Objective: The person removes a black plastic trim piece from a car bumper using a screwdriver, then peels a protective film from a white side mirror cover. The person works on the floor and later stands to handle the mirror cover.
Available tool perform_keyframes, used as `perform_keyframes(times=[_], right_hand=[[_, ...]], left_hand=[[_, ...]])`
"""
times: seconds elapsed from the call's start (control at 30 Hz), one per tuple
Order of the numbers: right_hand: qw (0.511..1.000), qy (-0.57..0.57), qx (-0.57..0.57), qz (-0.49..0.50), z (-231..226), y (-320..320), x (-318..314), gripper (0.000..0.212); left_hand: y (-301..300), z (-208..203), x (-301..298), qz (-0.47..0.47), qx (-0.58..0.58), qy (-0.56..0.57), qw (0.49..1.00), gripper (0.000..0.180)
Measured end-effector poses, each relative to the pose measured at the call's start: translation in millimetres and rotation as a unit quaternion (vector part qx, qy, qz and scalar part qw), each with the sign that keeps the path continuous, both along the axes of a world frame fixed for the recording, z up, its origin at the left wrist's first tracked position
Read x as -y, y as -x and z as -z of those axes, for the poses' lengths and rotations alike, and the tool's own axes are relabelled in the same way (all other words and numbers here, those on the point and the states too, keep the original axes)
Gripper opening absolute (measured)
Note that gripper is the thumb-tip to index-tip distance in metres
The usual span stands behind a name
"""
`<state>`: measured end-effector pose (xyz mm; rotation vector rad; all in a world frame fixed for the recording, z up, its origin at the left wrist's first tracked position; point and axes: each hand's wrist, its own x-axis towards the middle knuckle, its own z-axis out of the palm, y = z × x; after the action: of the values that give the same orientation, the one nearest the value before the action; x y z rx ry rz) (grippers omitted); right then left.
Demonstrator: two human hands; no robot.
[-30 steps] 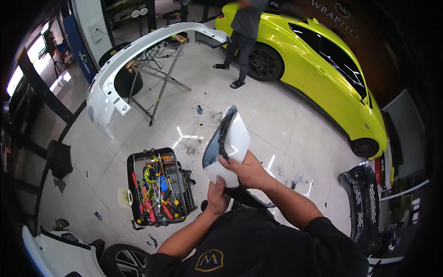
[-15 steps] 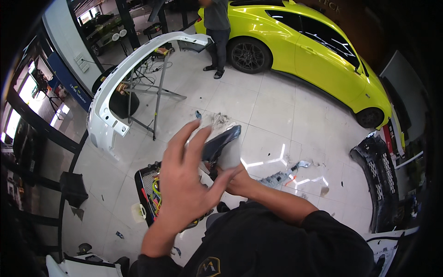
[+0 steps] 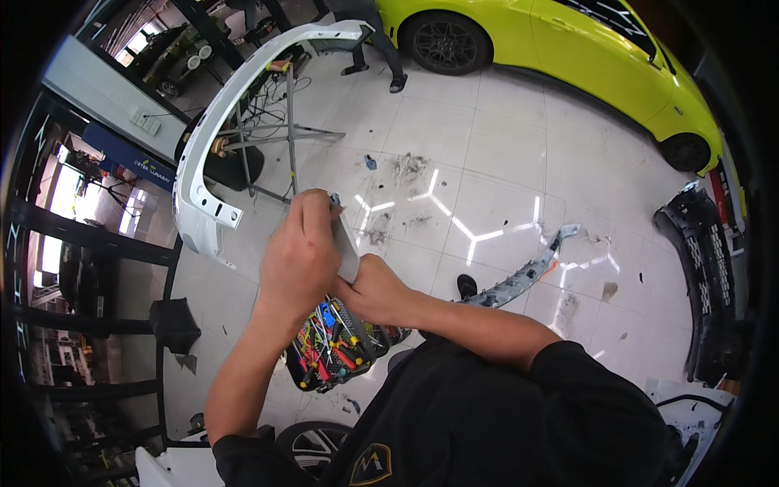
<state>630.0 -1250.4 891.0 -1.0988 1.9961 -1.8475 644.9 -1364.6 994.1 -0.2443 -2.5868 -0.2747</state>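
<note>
Between my hands is a small flat grey panel [image 3: 348, 247], tilted so that only a narrow strip of it shows. My left hand [image 3: 302, 247], back towards me, has its fingers closed at the panel's upper end; the fingertips are mostly hidden. My right hand [image 3: 372, 290] grips the lower end of the same panel from the right, its thumb near my left wrist. Below both hands, on the floor, sits a black mesh tool tray [image 3: 363, 351] full of screwdrivers and other tools with coloured handles.
A white car bumper [image 3: 188, 183] rests on a folding metal stand [image 3: 290, 134] at the left. A yellow-green car [image 3: 584, 61] stands at the back, near a person's legs [image 3: 381, 49]. A grey strip-like part [image 3: 519, 280] and a black bumper [image 3: 690, 276] lie right.
My left hand has gone from spread fingers to closed on the panel. The panel has turned nearly edge-on. My view has tilted lower, and the person at the back has shifted.
</note>
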Motion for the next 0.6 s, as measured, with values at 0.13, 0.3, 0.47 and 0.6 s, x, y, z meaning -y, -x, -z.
perform_keyframes(times=[0.13, 0.3, 0.47, 0.6], right_hand=[[0.999, 0.005, 0.039, -0.010, 6, 7, 12, 0.030], [0.993, 0.015, 0.103, -0.061, 5, 24, 17, 0.032], [0.993, 0.016, 0.088, -0.079, 9, 40, 19, 0.027], [0.989, -0.007, 0.094, -0.118, -8, 59, 18, 0.025]], left_hand=[[25, 4, 2, -0.079, 0.075, 0.023, 0.994, 0.019], [35, 12, 13, -0.161, 0.043, -0.038, 0.985, 0.016], [52, 10, 4, -0.255, -0.012, -0.115, 0.960, 0.007], [54, 14, 11, -0.329, -0.068, -0.215, 0.917, 0.008]])
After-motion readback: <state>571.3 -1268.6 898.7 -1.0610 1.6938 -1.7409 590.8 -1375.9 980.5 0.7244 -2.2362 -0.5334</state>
